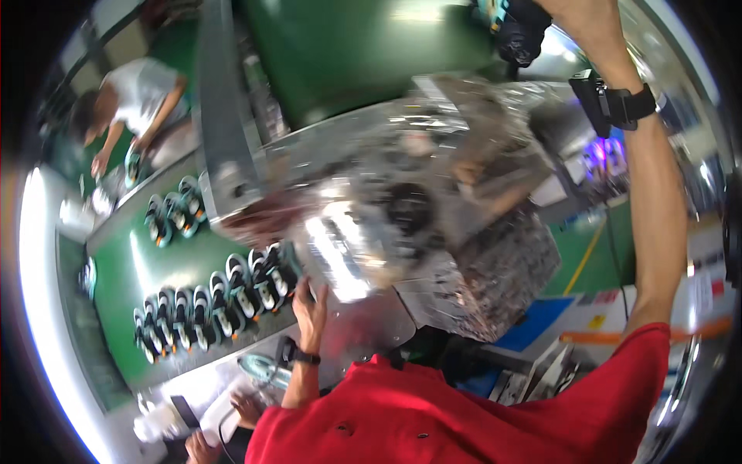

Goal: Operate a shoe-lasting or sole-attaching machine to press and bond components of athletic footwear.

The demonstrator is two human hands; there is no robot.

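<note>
My left hand (311, 311) is raised at the near end of a row of black-and-white shoes (220, 305), its fingers stretched and apart. It is close to the last shoes and the edge of the shiny metal machine (340, 247), and whether it touches either is unclear. My right arm reaches far up to the top right, where my right hand (583, 22) is cut by the picture's edge. Beside that hand is a dark, lumpy thing (519, 37) with teal and orange bits. The fingers are out of sight, so any grip on it is hidden.
The shoes stand on a green conveyor belt (147, 267), with three more shoes (174, 213) farther back. Another person (143, 100) handles a shoe across the line. A co-worker's hands (224, 425) show at lower left. Foil-like wrapping covers the machine box (502, 278).
</note>
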